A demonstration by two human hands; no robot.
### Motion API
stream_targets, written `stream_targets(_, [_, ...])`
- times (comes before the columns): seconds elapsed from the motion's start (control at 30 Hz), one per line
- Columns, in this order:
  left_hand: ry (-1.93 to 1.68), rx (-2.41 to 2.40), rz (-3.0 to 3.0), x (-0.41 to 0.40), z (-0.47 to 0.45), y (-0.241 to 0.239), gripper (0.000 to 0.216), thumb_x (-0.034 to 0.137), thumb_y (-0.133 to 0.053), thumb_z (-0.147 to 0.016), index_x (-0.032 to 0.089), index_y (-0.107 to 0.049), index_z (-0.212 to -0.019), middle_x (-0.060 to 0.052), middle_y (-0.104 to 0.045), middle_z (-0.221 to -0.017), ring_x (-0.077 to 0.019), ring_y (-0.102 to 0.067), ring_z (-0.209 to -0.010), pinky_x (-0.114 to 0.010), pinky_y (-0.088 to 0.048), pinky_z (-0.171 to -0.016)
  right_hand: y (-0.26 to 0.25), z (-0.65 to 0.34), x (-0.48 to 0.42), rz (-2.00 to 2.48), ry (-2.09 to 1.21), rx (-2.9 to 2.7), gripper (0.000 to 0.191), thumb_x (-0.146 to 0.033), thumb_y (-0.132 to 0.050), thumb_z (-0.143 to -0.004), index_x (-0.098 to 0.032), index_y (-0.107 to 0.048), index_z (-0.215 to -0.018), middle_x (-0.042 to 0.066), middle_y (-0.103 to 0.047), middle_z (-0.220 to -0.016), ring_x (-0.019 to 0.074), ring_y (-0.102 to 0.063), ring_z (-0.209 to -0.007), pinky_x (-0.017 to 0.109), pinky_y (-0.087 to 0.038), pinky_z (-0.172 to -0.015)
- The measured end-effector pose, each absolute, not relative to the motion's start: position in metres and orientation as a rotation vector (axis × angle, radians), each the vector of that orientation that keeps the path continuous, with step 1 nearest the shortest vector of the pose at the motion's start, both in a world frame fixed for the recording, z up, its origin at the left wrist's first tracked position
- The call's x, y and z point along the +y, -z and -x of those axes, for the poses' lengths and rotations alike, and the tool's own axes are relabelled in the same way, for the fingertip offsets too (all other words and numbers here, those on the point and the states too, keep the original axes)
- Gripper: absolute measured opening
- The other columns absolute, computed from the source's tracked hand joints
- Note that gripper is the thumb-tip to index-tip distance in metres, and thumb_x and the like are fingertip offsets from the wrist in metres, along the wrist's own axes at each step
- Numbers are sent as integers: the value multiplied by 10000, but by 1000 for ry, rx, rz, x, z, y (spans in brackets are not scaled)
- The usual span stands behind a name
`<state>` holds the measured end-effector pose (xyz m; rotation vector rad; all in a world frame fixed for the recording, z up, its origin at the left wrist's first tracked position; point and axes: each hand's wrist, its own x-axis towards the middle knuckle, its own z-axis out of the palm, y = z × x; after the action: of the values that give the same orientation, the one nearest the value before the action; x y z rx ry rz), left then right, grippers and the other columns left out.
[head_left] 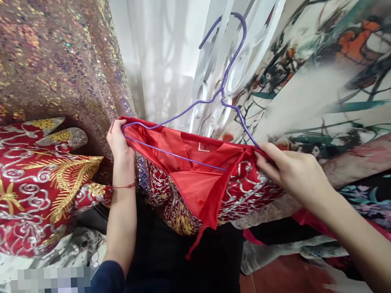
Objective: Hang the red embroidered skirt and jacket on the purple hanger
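A red skirt (197,193) with silver and gold embroidery hangs between my hands, its red lining and a small white label showing at the waist. A purple wire hanger (198,102) sits in the waist opening, its hook pointing up and hanging on nothing I can make out. My left hand (119,134) is closed on the waistband's left corner, around the hanger's end. At the other corner, my right hand (289,166) pinches the waistband by the hanger's right shoulder. A red tie dangles from the front opening.
Another red embroidered garment (38,188) lies at the left, below a sequined curtain-like cloth (49,62). White openwork (243,62) stands behind the hanger. Printed fabric (309,85) fills the right side, above dark floral cloth (376,203) and reddish floor tiles (282,276).
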<state>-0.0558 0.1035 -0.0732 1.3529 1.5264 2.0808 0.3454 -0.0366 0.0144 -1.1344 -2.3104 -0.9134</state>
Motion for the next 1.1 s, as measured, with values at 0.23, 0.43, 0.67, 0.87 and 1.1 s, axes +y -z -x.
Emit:
stream_targets(0.23, [-2401,1975,-1261,36,32,65,262,270,-576,-870,222,-414,-669,71,-358,-613,-68,-381,-585,-309,-308,-642,-3,-346,-26,1156,804,-2273,312,-372,-447,-1023,-184,-682,-944,-9,-535,-523,135,-478,-452,272,-286,-472])
stream_targets(0.43, [-2284,1981,-1450,21,8,55,199,227,-580,-848,229,-436,-711,62,-364,-594,-120,-437,-551,-303,-386,-641,2,-339,-29,1108,919,-2223,317,-344,-450,-1025,-179,-706,-936,-6,-540,-515,130,-468,-449,274,-325,-493])
stream_targets(0.67, [-2211,1725,-1549,-13,-54,36,252,285,-541,-914,236,-401,-711,42,-404,-633,-126,-464,-599,-286,-440,-650,-1,-348,-24,1122,919,-2155,305,-337,-504,-1020,-177,-731,-895,4,-577,-520,124,-491,-457,274,-342,-503])
stream_targets(0.87, [-1937,1313,-1687,-37,-104,54,338,354,-511,-976,238,-348,-703,45,-396,-615,-99,-418,-541,-259,-400,-558,-10,-363,-27,1008,784,-2088,134,-237,-584,-976,-198,-713,-978,62,-723,-697,184,-617,-545,309,-471,-575])
stream_targets(1.1, [-2288,1327,-1370,-17,-58,18,362,422,-586,-942,220,-399,-706,34,-413,-674,-123,-460,-645,-282,-405,-628,0,-353,-36,982,432,-1784,169,-266,-511,-1005,-237,-643,-903,102,-733,-910,246,-699,-864,383,-532,-800])
